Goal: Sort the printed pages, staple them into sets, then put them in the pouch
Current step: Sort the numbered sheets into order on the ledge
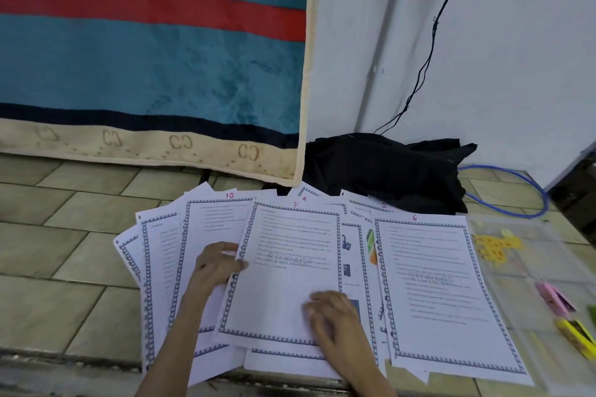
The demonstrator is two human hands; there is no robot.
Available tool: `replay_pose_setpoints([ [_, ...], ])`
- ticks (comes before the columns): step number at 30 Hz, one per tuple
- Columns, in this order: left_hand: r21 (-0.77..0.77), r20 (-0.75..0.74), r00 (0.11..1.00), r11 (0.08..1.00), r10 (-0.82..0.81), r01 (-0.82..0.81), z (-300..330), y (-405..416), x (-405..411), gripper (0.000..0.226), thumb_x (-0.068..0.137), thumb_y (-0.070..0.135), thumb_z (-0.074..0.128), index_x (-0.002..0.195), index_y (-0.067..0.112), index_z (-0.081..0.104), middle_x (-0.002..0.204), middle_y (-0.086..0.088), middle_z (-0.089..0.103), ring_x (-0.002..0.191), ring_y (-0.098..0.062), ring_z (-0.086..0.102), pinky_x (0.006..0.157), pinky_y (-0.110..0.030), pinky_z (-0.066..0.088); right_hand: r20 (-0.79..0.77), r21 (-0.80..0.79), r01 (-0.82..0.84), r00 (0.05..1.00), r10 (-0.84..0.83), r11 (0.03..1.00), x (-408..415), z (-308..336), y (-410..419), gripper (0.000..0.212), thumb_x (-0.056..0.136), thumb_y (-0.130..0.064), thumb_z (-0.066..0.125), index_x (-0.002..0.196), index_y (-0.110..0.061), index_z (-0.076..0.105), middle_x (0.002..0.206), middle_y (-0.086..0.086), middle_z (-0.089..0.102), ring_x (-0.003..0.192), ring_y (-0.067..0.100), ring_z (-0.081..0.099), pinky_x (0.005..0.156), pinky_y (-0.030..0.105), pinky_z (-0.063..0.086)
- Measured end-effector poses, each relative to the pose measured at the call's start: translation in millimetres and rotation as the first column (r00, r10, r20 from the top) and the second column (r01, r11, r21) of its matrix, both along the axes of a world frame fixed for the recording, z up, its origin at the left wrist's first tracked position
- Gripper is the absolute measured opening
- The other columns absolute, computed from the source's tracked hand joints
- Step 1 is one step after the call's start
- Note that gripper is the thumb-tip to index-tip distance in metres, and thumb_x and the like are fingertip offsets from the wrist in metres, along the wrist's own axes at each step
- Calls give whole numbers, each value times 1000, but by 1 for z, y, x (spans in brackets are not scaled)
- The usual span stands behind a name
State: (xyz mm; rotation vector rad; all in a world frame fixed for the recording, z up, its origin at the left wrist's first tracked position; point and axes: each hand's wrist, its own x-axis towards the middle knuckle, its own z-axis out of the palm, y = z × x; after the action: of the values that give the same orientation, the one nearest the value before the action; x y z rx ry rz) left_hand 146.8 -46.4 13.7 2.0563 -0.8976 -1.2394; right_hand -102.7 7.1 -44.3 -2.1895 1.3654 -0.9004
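The right hand [335,316] lies nearest, fingers straight and together, pressing flat on the lower right part of the page numbered 7 [287,271]. The left hand [216,263] holds that page's left edge, thumb on top and fingers curled beneath. Page 7 carries a faint "STORAGE" watermark and a blue patterned border, and lies on top of a fanned spread of printed pages [161,267] on the tiled floor [58,235]. Just to its right lies page 6 [438,293], with the same watermark, overlapping pages with small coloured pictures between the 2. Behind page 7, page 10 [219,216] shows its red number, with a 9 and a 2 visible on pages farther back.

At the right edge, touching page 6, lies a clear plastic pouch [522,255] printed with a yellow giraffe; a pink stapler [553,298] and a yellow one [575,337] rest on it. Beyond the pages lie a crumpled black cloth [387,167] and a blue cable loop [516,193]. A teal blanket [145,68] with a red stripe and "CC" border marks hangs at the back beside a white wall [516,58], down which a black cord [425,58] runs.
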Motion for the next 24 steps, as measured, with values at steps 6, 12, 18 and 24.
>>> replay_pose_setpoints([
  [6, -125, 380, 918, 989, 115, -72, -2, 14, 4, 54, 85, -2, 51, 137, 1, 35, 132, -25, 47, 113, -38, 50, 88, -41, 44, -240, 184, 471, 873, -425, 863, -28, 31, -35, 46, 89, -39, 53, 129, -17, 52, 133, 8, 48, 122, 27, 40, 99, 34, 36],
  [12, 31, 714, 613, 889, -339, 456, -29, 21, -38, 58, 98, 47, 20, 149, 30, -2, 159, -1, -10, 146, -22, -9, 117, -41, -3, -362, 468, 557, 829, -427, 686, -18, 51, -56, 78, 79, -31, 71, 141, -17, 26, 130, 12, 44, 122, 31, 41, 96, 43, 40],
  [18, 49, 736, 631, 949, -244, 310, -44, 32, -13, 67, 92, 61, 22, 149, 32, 1, 159, -1, -7, 147, -23, -6, 118, -42, 0, -117, 477, 542, 819, -562, 692, -32, 58, -71, 17, 90, -15, 56, 74, -15, 50, 74, 4, 56, 80, 27, 57, 68, 30, 43],
  [24, -12, 750, 640, 964, -168, 266, -47, 34, -9, 71, 92, 59, 26, 150, 25, 5, 159, -2, -1, 147, -23, -2, 118, -42, 1, 162, 500, 589, 657, -737, 635, -78, 73, -82, 9, 96, -14, 48, 97, -6, 52, 99, 16, 62, 84, 29, 54, 64, 30, 36],
])
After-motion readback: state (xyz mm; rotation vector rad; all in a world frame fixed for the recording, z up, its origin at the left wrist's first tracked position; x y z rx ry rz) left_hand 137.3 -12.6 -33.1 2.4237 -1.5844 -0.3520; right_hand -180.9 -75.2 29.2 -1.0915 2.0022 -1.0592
